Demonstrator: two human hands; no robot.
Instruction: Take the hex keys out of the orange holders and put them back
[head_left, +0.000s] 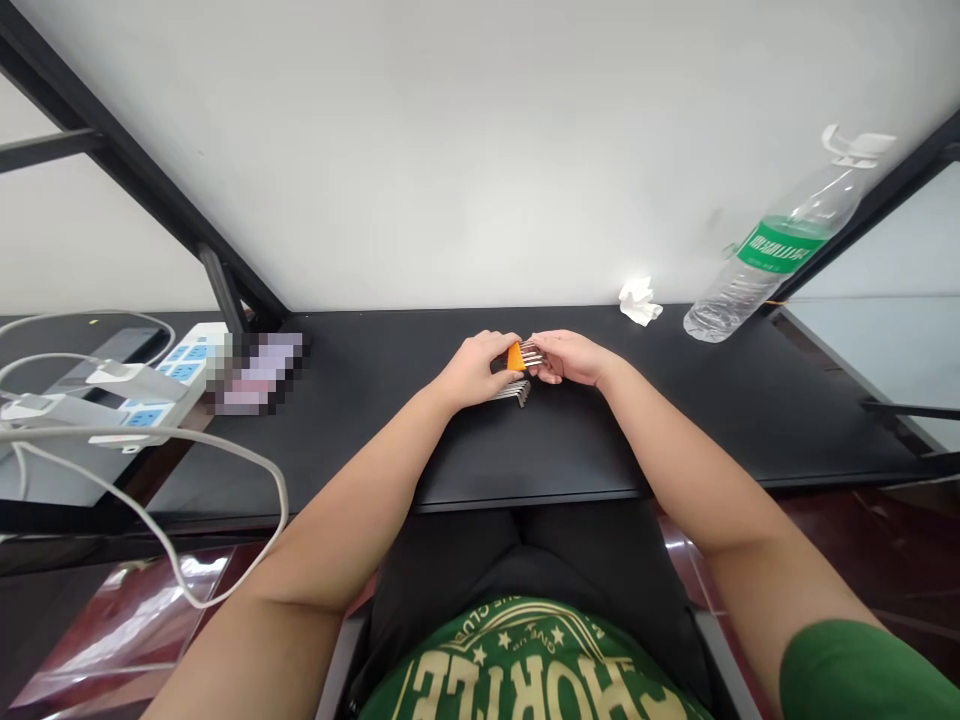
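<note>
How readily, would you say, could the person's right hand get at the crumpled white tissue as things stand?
Probably yes: nothing visible stands between the right hand and the crumpled white tissue, though that hand is at the metal rods by the orange holder.

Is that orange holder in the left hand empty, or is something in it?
Not empty: metal hex keys stick out of the orange holder toward the right hand. Whether every slot is filled, I cannot tell.

Centre: two hands (478,370), one orange holder (515,357), metal rods (513,392) too bunched to count. Right: one bottle (780,245), one tissue (639,302). Left: one power strip (184,366).
</note>
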